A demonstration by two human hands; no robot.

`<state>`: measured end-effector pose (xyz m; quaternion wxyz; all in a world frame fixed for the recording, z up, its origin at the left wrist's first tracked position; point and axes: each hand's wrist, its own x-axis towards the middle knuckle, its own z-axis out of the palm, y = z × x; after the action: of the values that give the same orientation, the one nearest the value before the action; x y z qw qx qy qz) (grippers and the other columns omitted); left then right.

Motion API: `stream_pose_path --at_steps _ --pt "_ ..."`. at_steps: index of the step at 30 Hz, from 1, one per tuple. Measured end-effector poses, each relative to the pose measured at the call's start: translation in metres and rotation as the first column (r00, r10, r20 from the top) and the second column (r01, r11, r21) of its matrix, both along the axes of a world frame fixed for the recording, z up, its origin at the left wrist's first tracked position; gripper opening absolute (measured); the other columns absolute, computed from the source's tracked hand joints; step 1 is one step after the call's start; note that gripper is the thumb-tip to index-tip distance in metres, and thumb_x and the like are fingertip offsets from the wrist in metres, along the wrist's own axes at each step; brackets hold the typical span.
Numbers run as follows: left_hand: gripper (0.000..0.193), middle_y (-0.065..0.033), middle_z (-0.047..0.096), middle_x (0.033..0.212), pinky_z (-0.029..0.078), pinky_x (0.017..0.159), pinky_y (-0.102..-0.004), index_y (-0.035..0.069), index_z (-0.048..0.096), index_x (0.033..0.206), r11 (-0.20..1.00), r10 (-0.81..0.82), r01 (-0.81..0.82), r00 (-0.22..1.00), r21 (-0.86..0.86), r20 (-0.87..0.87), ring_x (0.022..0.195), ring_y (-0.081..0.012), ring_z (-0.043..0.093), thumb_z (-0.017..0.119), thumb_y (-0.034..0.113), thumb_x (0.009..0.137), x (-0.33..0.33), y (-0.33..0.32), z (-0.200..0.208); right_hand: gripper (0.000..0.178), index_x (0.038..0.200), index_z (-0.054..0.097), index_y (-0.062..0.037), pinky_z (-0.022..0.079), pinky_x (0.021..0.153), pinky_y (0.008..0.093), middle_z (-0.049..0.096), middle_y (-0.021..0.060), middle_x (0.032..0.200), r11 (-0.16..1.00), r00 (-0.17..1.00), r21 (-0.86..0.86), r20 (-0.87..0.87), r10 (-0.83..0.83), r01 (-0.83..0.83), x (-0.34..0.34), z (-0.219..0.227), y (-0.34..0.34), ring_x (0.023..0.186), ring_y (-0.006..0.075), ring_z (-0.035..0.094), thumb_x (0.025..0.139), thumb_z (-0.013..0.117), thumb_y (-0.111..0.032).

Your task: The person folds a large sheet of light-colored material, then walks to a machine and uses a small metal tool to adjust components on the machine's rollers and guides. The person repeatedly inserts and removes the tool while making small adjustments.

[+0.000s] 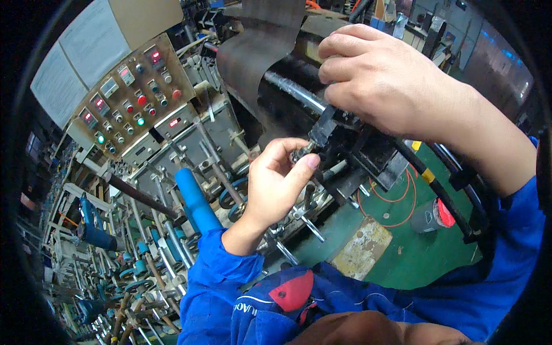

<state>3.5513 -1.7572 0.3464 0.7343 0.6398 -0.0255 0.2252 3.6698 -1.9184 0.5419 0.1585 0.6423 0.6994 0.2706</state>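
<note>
My left hand (275, 179) pinches a small metal fitting (303, 151) between thumb and fingers, at the end of a black block (324, 127). My right hand (376, 77) hangs over the same machine part from above, its fingers curled; what they hold, if anything, is hidden behind the hand. Beside the block runs a shiny metal roller (296, 92). A wide dark sheet (253, 66) drapes over the machine just beyond it.
A control panel (129, 98) with lit displays and buttons stands at the left. Rods, handwheels and a blue roller (195, 198) crowd the lower left. On the green floor lie an orange hose (402, 215) and a stained board (363, 247), with a dark bucket (428, 217) nearby.
</note>
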Motion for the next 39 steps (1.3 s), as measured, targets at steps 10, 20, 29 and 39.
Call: stream_pose_path --at_steps 10,20,29,39 --pt "0.029 -0.0051 0.067 0.094 0.053 0.076 -0.0276 -0.003 0.061 0.125 0.995 -0.009 0.006 0.999 0.097 0.037 0.081 -0.0105 0.062 0.064 0.015 0.104 -0.004 0.000 0.003 0.012 0.083 0.071 -0.0037 0.043 0.112 0.0439 0.069 0.0103 0.101 0.992 0.995 0.087 0.033 0.089 -0.091 -0.008 -0.003 0.005 0.119 0.0303 0.061 0.079 0.064 -0.013" --pt "0.022 0.0002 0.065 0.091 0.048 0.071 -0.0243 -0.003 0.070 0.113 0.990 0.094 -0.098 0.995 0.100 0.044 0.079 -0.0065 0.058 0.069 0.014 0.100 0.002 -0.006 0.007 0.012 0.083 0.070 -0.0037 0.043 0.112 0.0443 0.069 0.0100 0.096 0.989 0.993 0.091 0.029 0.115 -0.117 -0.007 -0.002 0.005 0.120 0.0314 0.061 0.079 0.064 -0.012" --pt "0.016 -0.0047 0.066 0.086 0.048 0.070 -0.0261 -0.003 0.075 0.103 0.961 0.223 -0.227 0.974 0.157 0.042 0.079 -0.0102 0.060 0.073 0.012 0.096 0.006 -0.011 0.008 0.012 0.083 0.071 -0.0030 0.043 0.113 0.0437 0.072 0.0100 0.096 0.991 0.995 0.087 0.013 0.099 -0.100 -0.007 -0.003 0.004 0.122 0.0308 0.059 0.079 0.064 -0.012" --pt "0.014 -0.0071 0.067 0.095 0.048 0.070 -0.0246 -0.003 0.076 0.100 0.896 0.344 -0.385 0.917 0.220 0.202 0.080 -0.0108 0.061 0.076 0.007 0.091 0.009 -0.018 0.008 0.013 0.082 0.071 -0.0028 0.042 0.114 0.0433 0.072 0.0094 0.096 0.989 0.994 0.099 -0.009 0.110 -0.109 -0.005 -0.003 0.004 0.123 0.0303 0.059 0.078 0.064 -0.013"
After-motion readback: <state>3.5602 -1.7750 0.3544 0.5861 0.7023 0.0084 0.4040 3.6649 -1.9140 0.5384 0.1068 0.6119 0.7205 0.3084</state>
